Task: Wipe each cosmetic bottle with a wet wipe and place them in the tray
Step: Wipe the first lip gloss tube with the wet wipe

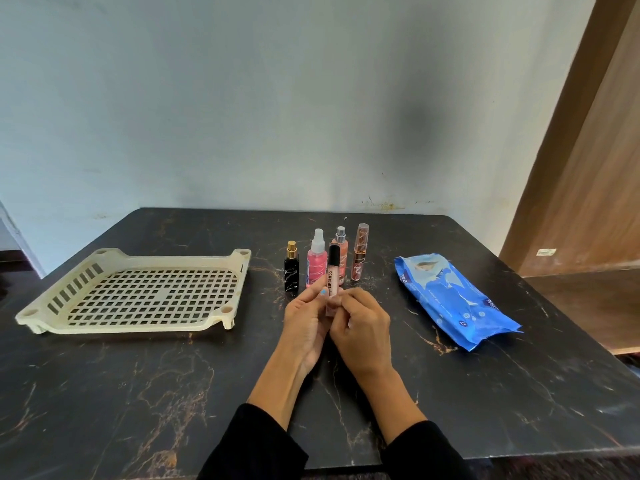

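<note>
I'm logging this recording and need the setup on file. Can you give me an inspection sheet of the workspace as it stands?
Surface: dark marbled table, dry as far as visible.
Job's things: cream perforated tray at left, nothing in it; blue wet wipe pack lying at right; black perfume bottle, pink spray bottle, peach spray bottle and capped lip tube standing upright; lip gloss tube held upright.
Clutter: nothing seen.
Grips: left hand and right hand both closed on the lip gloss tube; no wipe visible.
Cables: nothing seen.
Surroundings: pale wall behind, wooden panel at right.
</note>
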